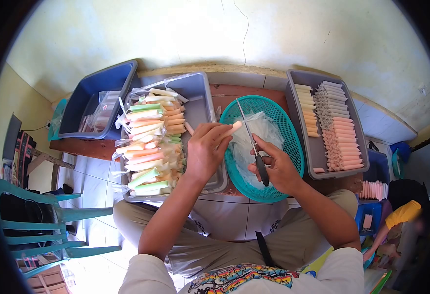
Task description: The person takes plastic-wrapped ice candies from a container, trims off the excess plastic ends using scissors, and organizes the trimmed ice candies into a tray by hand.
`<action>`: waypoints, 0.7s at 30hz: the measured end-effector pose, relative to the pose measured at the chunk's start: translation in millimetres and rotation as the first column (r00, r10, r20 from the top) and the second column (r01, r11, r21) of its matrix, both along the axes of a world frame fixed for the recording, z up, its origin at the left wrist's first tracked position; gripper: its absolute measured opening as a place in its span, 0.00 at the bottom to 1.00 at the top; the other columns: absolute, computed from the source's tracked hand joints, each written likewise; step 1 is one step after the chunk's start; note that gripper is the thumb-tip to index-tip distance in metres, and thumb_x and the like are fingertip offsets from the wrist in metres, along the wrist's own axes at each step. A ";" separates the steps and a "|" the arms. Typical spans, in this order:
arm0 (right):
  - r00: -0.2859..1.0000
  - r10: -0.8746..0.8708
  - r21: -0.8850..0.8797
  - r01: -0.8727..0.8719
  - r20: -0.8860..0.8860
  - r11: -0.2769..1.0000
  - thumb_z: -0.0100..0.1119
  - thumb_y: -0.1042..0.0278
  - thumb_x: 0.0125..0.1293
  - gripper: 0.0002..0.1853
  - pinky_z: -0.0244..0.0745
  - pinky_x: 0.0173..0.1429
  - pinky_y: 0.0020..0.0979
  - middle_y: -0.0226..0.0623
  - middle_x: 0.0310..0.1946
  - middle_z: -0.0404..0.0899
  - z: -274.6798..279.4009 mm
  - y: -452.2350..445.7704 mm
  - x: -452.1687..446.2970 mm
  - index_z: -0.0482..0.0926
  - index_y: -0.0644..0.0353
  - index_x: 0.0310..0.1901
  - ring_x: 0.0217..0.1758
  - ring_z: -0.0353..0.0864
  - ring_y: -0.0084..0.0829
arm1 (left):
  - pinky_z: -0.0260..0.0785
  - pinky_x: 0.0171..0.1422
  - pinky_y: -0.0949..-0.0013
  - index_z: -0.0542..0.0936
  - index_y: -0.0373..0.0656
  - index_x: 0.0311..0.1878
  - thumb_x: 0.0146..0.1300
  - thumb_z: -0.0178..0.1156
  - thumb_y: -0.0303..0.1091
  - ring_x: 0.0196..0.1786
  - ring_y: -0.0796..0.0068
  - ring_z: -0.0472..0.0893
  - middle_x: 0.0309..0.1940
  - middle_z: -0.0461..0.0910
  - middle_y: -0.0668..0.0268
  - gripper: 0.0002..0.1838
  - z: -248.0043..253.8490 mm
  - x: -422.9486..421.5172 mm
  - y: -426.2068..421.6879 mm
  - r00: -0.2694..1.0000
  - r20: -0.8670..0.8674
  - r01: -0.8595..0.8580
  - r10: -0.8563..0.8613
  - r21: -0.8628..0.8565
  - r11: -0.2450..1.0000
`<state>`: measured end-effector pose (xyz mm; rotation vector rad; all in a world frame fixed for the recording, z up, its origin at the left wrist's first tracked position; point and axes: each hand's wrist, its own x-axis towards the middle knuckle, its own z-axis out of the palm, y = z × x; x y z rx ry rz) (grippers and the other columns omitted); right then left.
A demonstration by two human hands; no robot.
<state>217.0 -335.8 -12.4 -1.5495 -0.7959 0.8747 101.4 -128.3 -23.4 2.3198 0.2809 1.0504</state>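
My left hand is closed round a slim, pale orange ice pop, whose end pokes out past the fingertips towards the blade. In my right hand is a knife with a long thin blade and a black handle, the blade pointing up and away from me. Both hands are over a teal plastic basket, in which crumpled clear plastic film lies. To the left stands a grey tub heaped with plastic-wrapped ice pops in orange, cream and green.
At right, another grey tub holds neat rows of pink, cream and greyish sticks. A blue-grey tub with wrapped packs is at far left. A green chair stands left; another person's yellow sleeve shows at right.
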 end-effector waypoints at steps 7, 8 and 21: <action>0.991 -0.029 -0.063 0.020 -0.131 0.998 0.79 0.62 0.72 0.47 0.85 0.51 0.31 0.35 0.57 0.77 8.0 -3.2 -1.7 0.63 0.63 0.86 0.52 0.84 0.23 | 0.82 0.53 0.57 0.92 0.43 0.52 0.59 0.79 0.24 0.49 0.56 0.89 0.46 0.90 0.60 0.16 -2.3 -1.4 1.1 1.000 0.002 -0.023 0.023 -0.019 1.000; 0.991 -0.028 -0.063 0.020 -0.130 0.998 0.79 0.62 0.72 0.47 0.85 0.51 0.31 0.35 0.57 0.77 6.4 -3.1 -0.6 0.63 0.63 0.86 0.52 0.84 0.23 | 0.82 0.53 0.57 0.92 0.43 0.52 0.59 0.79 0.24 0.49 0.56 0.89 0.46 0.90 0.60 0.16 -2.1 -1.4 1.2 1.000 0.003 -0.024 0.024 -0.018 1.000; 0.664 0.160 -0.325 0.132 0.730 0.936 0.75 0.70 0.62 0.46 0.87 0.58 0.48 0.55 0.62 0.74 -26.4 -7.8 12.9 0.66 0.63 0.82 0.52 0.88 0.57 | 0.82 0.61 0.66 0.80 0.40 0.73 0.73 0.71 0.20 0.53 0.75 0.87 0.54 0.88 0.63 0.27 4.2 -1.9 2.8 0.971 0.155 0.239 -0.182 -0.559 0.794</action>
